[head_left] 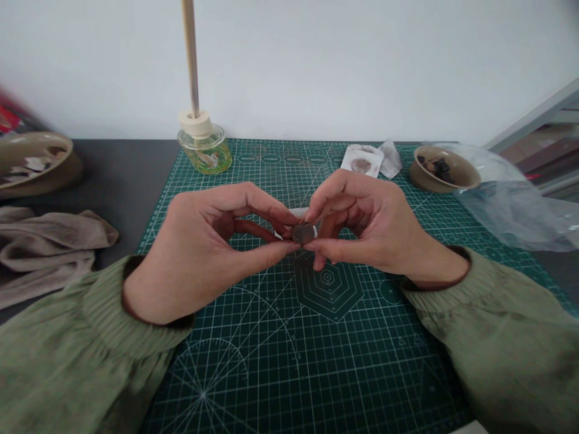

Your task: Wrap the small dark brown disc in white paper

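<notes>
A small round grey-brown disc [303, 233] is pinched between both hands above the cutting mat. My left hand [217, 247] grips its left side with thumb below and fingers above. On the right side, the thumb and index fingertip of my right hand [362, 220] close on it, the other fingers curled. What the disc is made of I cannot make out. Just behind the fingertips a piece of white paper or cloth [298, 211] shows, mostly hidden by the hands; whether it is held or lying on the mat I cannot tell.
Under the hands lies a green cutting mat [271, 374]. Behind stand a reed diffuser bottle [210, 154] and white packets [362, 160]. At right are a bowl with dark pieces [425, 178] and clear plastic [520, 211]; at left, another bowl [67, 166] and a brown cloth [49, 247].
</notes>
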Demonstrator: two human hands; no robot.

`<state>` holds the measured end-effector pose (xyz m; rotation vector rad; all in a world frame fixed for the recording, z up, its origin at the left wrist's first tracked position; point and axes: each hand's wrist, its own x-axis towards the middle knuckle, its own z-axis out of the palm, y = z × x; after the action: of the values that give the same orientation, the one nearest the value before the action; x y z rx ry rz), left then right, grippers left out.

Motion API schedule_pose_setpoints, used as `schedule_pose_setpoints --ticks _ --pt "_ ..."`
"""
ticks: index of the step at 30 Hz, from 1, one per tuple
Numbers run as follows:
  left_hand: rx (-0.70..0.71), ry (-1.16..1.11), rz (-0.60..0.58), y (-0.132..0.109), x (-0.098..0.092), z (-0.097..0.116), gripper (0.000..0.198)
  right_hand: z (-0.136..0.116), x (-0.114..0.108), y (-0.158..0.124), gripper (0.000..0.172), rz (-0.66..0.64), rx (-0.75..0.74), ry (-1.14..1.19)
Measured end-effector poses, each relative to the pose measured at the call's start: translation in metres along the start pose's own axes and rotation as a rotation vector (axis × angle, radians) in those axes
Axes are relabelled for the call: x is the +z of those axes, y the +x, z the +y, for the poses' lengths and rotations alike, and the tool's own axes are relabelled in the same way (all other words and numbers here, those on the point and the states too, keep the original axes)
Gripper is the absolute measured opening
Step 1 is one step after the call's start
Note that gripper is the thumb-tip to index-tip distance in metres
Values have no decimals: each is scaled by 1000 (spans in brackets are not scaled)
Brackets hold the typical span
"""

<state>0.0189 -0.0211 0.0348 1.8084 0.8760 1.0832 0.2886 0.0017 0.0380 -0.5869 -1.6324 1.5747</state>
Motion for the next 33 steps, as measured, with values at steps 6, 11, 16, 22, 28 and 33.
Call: schedule_pose_setpoints --ticks 6,11,16,22,28,33 --pt "5 -13 3 0 -1 1 19 -1 1 0 47 -8 10 0" --pt "-4 -21 9 2 0 1 20 -1 1 0 46 -5 4 -14" --pt "4 -19 15 1 1 -1 19 -2 2 0 45 -3 17 -18" --pt "-7 -28 19 1 1 -2 19 -1 1 1 47 -1 39 -9" --pt "-5 -17 6 2 0 1 20 0 0 2 46 -5 34 -20" --pt "-20 1 15 0 -2 2 18 1 0 2 46 -13 19 -14"
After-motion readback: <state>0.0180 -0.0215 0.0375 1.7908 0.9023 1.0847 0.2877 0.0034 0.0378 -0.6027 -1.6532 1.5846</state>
